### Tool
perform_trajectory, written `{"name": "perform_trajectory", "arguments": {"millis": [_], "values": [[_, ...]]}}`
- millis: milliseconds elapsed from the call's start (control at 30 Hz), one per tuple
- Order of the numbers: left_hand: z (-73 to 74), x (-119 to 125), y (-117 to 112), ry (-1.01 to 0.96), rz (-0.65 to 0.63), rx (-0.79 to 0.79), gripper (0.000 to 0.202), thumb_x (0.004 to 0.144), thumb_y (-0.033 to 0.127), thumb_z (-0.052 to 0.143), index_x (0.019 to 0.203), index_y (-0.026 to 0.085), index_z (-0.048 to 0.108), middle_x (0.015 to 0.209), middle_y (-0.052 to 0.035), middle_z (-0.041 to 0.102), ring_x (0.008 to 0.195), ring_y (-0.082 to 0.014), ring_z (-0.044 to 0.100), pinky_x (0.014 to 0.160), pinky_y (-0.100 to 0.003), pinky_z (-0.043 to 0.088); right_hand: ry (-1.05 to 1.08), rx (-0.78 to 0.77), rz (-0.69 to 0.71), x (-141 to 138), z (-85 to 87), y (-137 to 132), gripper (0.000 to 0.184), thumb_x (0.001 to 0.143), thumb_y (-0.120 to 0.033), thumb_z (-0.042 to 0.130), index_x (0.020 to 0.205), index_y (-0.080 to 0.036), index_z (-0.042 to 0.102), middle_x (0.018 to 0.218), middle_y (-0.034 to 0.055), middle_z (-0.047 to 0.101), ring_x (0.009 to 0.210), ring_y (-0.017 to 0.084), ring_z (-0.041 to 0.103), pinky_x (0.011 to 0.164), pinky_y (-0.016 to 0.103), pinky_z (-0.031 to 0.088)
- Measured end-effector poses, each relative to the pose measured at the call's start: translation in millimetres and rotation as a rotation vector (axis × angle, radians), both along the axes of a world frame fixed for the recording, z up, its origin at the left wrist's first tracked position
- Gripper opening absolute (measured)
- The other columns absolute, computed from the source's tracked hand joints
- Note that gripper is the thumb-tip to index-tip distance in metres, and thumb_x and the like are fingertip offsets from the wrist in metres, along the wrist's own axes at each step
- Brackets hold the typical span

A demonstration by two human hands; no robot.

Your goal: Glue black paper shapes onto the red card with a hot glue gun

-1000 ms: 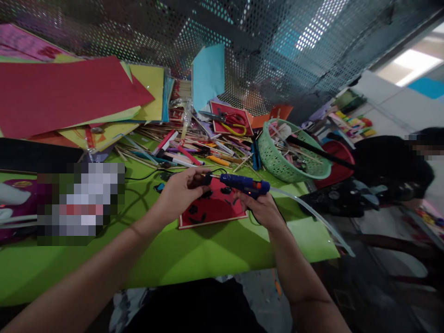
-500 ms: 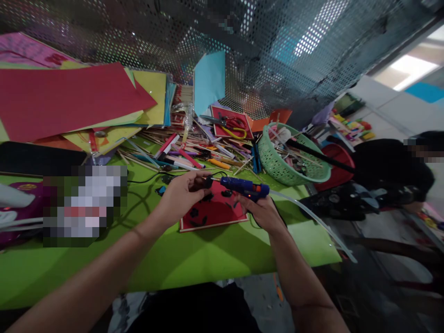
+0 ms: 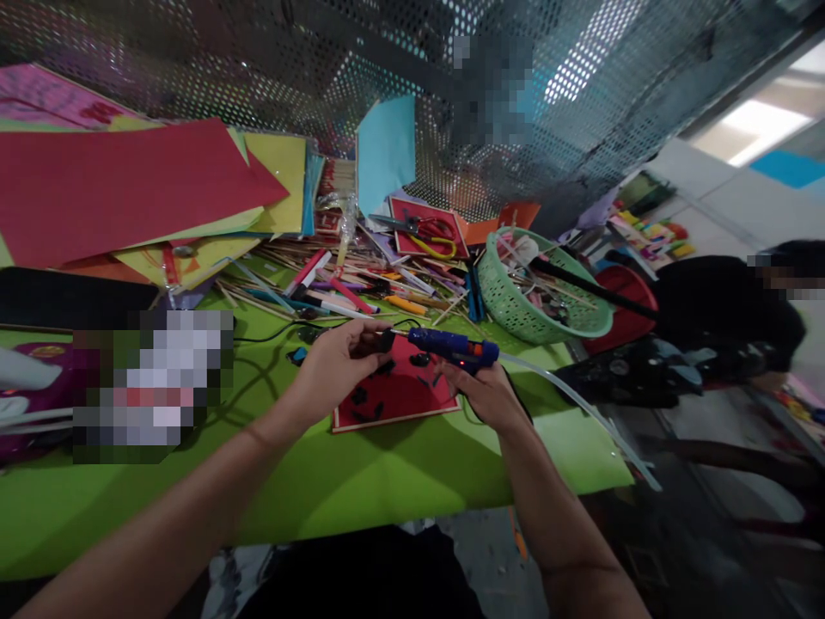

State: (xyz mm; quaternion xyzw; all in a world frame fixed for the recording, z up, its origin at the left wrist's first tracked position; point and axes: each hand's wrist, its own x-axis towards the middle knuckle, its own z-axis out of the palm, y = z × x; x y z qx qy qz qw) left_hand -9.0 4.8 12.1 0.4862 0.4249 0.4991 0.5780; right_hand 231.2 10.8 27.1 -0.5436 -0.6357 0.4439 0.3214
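Note:
In my right hand (image 3: pixel 483 391) is a blue hot glue gun (image 3: pixel 451 346), its nozzle pointing left and a long clear glue stick (image 3: pixel 580 395) trailing from its back. My left hand (image 3: pixel 341 361) pinches a small dark piece (image 3: pixel 388 340) right at the nozzle tip. Whether nozzle and piece touch is too small to tell. Below both hands lies a red card (image 3: pixel 412 400) with pale stick edging and black flower and leaf shapes on it. Part of the card is hidden by my hands.
Behind my hands are loose sticks and markers (image 3: pixel 335 292), scissors (image 3: pixel 431 236) and a green basket (image 3: pixel 547 318). Coloured paper (image 3: pixel 142 185) is stacked at the left, near a dark phone-like slab (image 3: pixel 70 297). A person in black (image 3: pixel 728 301) is at the right.
Both hands keep nearly the same pose, with the dark piece still at the glue gun's nozzle. The whole view has shifted very slightly.

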Motion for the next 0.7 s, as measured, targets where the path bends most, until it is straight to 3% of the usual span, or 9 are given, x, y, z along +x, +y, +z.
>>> {"name": "perform_trajectory", "arguments": {"millis": [333, 600, 700], "values": [[-1.3, 0.2, 0.8, -0.026, 0.000, -0.012, 0.042, 0.070, 0.022, 0.078, 0.110, 0.016, 0.065, 0.097, -0.0061, 0.074, 0.094, -0.0202, 0.069, 0.090, -0.037, 0.053, -0.027, -0.057, 0.034, 3.9, -2.0, -0.7, 0.041, 0.078, -0.058, 0.072, 0.084, -0.018, 0.073, 0.059, 0.0003, 0.058, 0.054, 0.012, 0.047, 0.051, 0.026, 0.038], [-0.9, -0.3, 0.6, -0.027, -0.001, -0.017, 0.042, 0.070, 0.022, 0.078, 0.110, 0.015, 0.065, 0.098, -0.0068, 0.074, 0.094, -0.0207, 0.069, 0.090, -0.037, 0.053, -0.011, -0.050, 0.051, 5.2, -4.2, -0.1, 0.042, 0.078, -0.058, 0.072, 0.090, -0.017, 0.075, 0.059, 0.0003, 0.060, 0.054, 0.013, 0.049, 0.054, 0.026, 0.041], [-1.5, 0.1, 1.7, -0.047, 0.009, -0.016, 0.043, 0.069, 0.022, 0.078, 0.110, 0.016, 0.066, 0.096, -0.0057, 0.074, 0.092, -0.0200, 0.068, 0.089, -0.036, 0.054, -0.033, -0.039, 0.068, 6.2, -5.8, -0.5, 0.041, 0.078, -0.056, 0.073, 0.093, -0.018, 0.077, 0.069, 0.0025, 0.067, 0.061, 0.014, 0.055, 0.059, 0.027, 0.045]]}}
